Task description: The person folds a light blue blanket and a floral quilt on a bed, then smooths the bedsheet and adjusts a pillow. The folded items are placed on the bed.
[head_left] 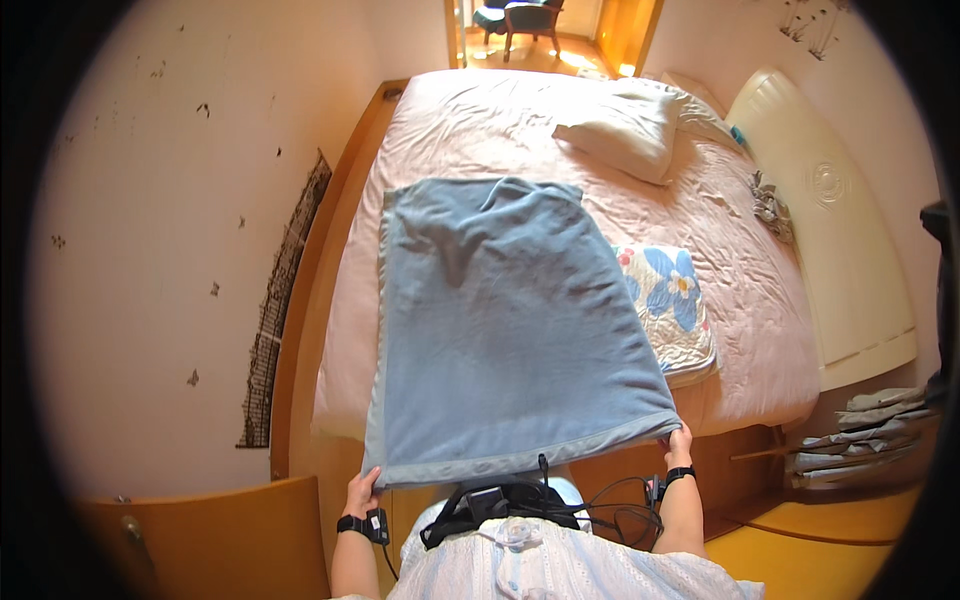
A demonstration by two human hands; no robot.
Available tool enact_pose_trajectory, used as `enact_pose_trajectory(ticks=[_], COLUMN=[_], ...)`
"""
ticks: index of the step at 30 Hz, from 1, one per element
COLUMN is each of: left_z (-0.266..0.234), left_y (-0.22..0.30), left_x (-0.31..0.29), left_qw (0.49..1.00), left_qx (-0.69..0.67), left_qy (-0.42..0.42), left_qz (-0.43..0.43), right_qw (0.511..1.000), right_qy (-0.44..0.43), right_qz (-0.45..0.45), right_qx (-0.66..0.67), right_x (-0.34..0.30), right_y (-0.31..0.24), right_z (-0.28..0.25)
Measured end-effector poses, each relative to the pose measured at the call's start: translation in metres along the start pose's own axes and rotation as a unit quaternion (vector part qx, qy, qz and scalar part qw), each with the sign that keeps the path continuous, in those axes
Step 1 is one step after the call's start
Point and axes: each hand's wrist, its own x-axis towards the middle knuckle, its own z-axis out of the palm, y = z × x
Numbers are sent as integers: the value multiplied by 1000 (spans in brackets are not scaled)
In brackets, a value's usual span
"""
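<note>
A blue blanket (500,330) with a paler edging is spread over the bed, its near edge pulled out toward me past the mattress. My left hand (363,489) is closed on the near left corner. At the near right corner, my right hand (680,441) grips the edging. The near edge hangs between both hands, while the far part lies on the bed with some wrinkles near its top. Partly under the blanket's right side is a folded quilt (672,290) with large blue flowers. Both wrists wear black straps with small devices.
The bed (770,350) has a pink sheet and a cream pillow (630,135) at the far right. A cream headboard (830,200) stands at the right. Folded grey cloths (860,435) lie beside the bed. A wooden panel (210,540) is at the near left, and a chair (530,20) stands beyond the doorway.
</note>
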Motion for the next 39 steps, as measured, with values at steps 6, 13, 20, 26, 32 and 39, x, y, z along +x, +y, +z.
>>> enact_pose_trajectory(ticks=[6, 13, 20, 26, 32, 39], left_z=[20, 70, -17, -125, 71, 209], left_y=[41, 196, 244, 159, 24, 74], left_x=[8, -61, -72, 56, 11, -88], left_qw=[989, 967, 944, 891, 962, 874], left_qx=[-41, -137, -149, -402, -33, -177], left_qy=[-40, -152, -142, 191, -68, -349], left_qz=[-137, 151, 258, 83, -263, -289], right_qw=[986, 878, 892, 793, 555, 586], right_qy=[-159, -363, -396, -504, -596, -592], right_qz=[42, -222, -207, -140, -264, -382], right_qx=[18, 221, 74, -313, -516, -402], right_x=[-3, -39, -162, -225, -269, -343], right_y=[-50, -214, -174, -107, -69, -99], right_z=[32, 46, 57, 102, 196, 258])
